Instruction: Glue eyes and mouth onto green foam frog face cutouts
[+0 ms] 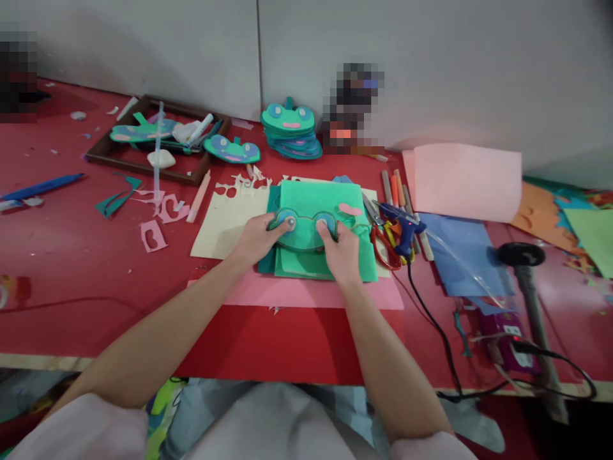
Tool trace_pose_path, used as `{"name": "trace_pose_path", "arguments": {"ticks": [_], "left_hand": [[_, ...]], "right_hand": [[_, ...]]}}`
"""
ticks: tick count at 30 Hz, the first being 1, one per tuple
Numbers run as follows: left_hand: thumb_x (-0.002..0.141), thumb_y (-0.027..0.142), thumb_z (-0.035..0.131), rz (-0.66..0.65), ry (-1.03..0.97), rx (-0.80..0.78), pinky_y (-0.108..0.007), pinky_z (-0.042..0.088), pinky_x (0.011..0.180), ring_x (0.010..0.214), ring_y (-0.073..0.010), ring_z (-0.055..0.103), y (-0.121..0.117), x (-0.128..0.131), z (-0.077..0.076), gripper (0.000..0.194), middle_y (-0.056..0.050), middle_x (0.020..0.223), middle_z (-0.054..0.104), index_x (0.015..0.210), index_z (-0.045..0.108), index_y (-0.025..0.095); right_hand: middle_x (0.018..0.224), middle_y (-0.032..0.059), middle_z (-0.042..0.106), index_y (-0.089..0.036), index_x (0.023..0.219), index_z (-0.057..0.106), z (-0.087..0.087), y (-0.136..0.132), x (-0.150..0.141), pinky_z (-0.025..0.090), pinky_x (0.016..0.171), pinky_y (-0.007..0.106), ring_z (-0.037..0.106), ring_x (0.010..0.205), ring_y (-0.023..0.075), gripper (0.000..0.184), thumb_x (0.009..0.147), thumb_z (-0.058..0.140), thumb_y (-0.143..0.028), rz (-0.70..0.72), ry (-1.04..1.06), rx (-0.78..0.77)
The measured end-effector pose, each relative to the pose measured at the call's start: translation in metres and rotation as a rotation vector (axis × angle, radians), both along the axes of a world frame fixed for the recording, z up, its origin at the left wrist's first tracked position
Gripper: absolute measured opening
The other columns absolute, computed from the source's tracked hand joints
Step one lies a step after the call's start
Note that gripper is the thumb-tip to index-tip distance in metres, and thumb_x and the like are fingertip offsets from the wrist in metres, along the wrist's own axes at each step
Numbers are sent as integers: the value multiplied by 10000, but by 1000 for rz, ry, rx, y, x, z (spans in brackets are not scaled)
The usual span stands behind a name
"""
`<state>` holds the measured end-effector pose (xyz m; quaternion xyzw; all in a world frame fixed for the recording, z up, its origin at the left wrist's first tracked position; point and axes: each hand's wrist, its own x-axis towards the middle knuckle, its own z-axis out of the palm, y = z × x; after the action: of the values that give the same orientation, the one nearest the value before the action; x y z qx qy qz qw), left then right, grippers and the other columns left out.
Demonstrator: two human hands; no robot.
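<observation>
Green frog-face cutout (301, 237) lies over green sheets (320, 193), long axis left-right, left hand (257, 241) and right hand (343, 250) pinching opposite ends, thumbs on eyes, neither clearly nearer.

Green frog-face cutout (302, 231), blue round eyes, dark-outlined rim, lying flat over green sheets, eyes away from me, held by my two hands (261, 237) at both eyes

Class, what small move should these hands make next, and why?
Probably the right hand should reach for the pink piece near it: the held green face shows no pink mouth, while the top stacked face has one.
</observation>
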<state>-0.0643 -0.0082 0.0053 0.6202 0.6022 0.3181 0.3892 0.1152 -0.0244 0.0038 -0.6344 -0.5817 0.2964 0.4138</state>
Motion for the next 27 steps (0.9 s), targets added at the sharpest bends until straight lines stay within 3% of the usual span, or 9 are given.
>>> {"name": "trace_pose_path", "arguments": {"ticks": [8,17,24,27], "left_hand": [[768,593,508,-21,10,18,-231,290,522,579,-107,388,0,1,0,452,30,579,420,651,532,158],[753,518,575,-77,-62,60,-220,319,539,591,-97,390,-3,1,2,364,31,625,445,689,538,162],[786,423,550,18,-169,34,-217,340,519,558,-100,445,2,1,-6,240,47,605,449,757,514,188],[790,390,554,32,-139,63,-217,344,551,584,-98,442,2,0,-7,215,47,621,455,731,511,188]], "right_hand": [[603,-21,485,-205,678,469,0,-2,-1,323,591,279,429,579,140,309,841,488,-466,-19,-87,37],[581,-46,412,-202,646,447,5,-3,-1,317,568,258,371,555,118,318,833,508,-451,-44,-35,96],[571,-36,416,-194,662,511,3,-3,-2,364,508,242,388,534,114,384,851,419,-515,-212,98,78],[621,-13,486,-190,713,557,1,-2,0,417,564,252,454,588,125,410,879,350,-503,-269,165,103]]}}
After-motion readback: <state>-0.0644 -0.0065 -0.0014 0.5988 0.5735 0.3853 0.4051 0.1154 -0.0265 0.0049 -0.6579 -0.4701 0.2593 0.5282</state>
